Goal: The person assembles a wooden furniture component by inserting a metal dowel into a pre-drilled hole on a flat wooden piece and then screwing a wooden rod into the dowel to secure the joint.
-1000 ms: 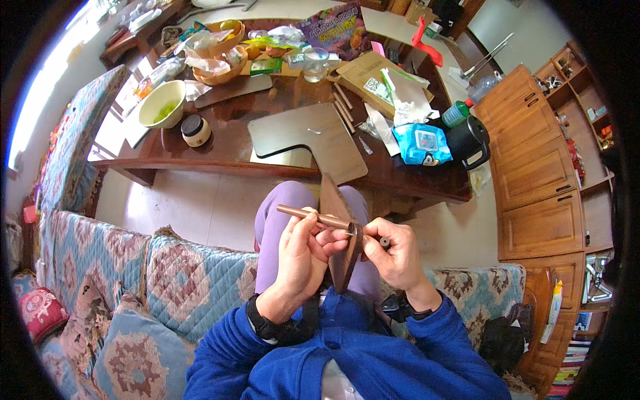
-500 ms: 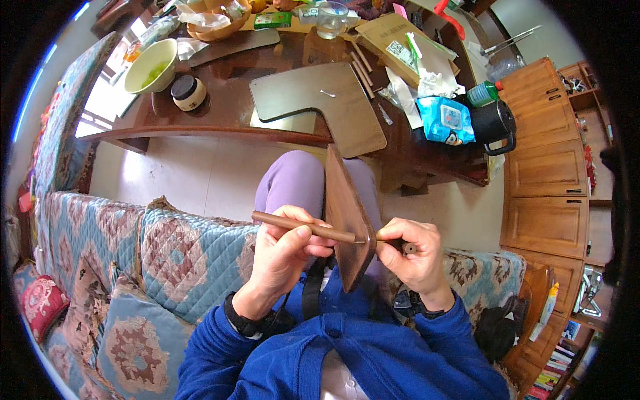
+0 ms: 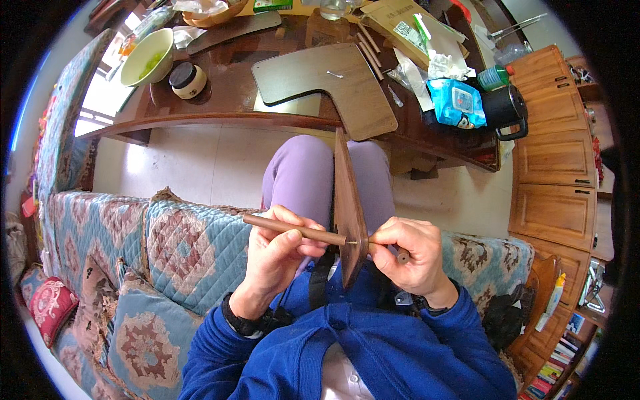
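Observation:
My left hand (image 3: 283, 250) is closed round a brown rod (image 3: 293, 228), thumb on top and fingers beneath. A thin metal pin (image 3: 352, 243) bridges the rod's right end and the face of a dark wooden board (image 3: 349, 193). That board stands on edge between my knees, tilted slightly. On its other side, my right hand (image 3: 408, 252) pinches close to the board. A second brown piece (image 3: 403, 256), with a small hole in its round end, shows among the right fingers. Most of that piece is hidden by the hand.
Beyond my knees, a glossy table carries an L-shaped board (image 3: 327, 83), several brown rods (image 3: 371, 52), a lidded jar (image 3: 188, 81), a pale green bowl (image 3: 148, 59), a blue wipes pack (image 3: 457, 103) and a black kettle (image 3: 505, 110). A quilted sofa (image 3: 183, 250) lies behind my arms.
The view has shifted, so the table sits higher in it. Both hands, the rod and the upright board have moved slightly left in the picture. Both grips look the same.

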`<action>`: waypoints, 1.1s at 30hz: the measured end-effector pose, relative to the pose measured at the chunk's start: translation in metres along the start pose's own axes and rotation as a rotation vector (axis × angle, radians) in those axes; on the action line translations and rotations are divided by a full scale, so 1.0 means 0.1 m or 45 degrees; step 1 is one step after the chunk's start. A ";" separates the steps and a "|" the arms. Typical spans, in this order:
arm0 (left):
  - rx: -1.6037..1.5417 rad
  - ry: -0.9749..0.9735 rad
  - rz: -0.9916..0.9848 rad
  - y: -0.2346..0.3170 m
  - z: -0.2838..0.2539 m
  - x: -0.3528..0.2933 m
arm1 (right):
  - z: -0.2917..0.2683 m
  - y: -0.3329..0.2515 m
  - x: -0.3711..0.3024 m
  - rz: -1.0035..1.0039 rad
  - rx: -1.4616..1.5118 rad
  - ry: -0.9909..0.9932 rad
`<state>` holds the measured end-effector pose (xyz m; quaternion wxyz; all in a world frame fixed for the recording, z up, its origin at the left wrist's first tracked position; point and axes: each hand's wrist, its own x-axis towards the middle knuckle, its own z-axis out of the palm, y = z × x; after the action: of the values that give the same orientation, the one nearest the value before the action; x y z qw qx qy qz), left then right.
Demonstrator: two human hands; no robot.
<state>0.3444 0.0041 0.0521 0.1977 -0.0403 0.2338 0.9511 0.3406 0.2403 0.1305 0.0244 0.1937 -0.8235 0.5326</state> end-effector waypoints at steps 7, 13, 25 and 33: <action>0.072 0.121 -0.035 -0.03 0.02 -0.02 | 0.03 0.08 0.00 0.041 -0.038 0.016; 0.199 0.261 0.145 -0.04 0.03 0.15 | 0.10 0.27 0.26 0.129 -0.089 0.097; 0.235 0.183 0.092 -0.08 -0.19 0.56 | 0.01 0.69 0.42 0.268 0.047 0.031; 0.163 0.124 0.090 -0.15 -0.01 0.62 | -0.15 0.73 0.37 0.163 0.005 -0.021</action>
<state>0.2929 0.0376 0.0340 0.1546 -0.0654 0.3049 0.9375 0.2789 0.2694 0.0826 -0.0169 0.1450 -0.8334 0.5331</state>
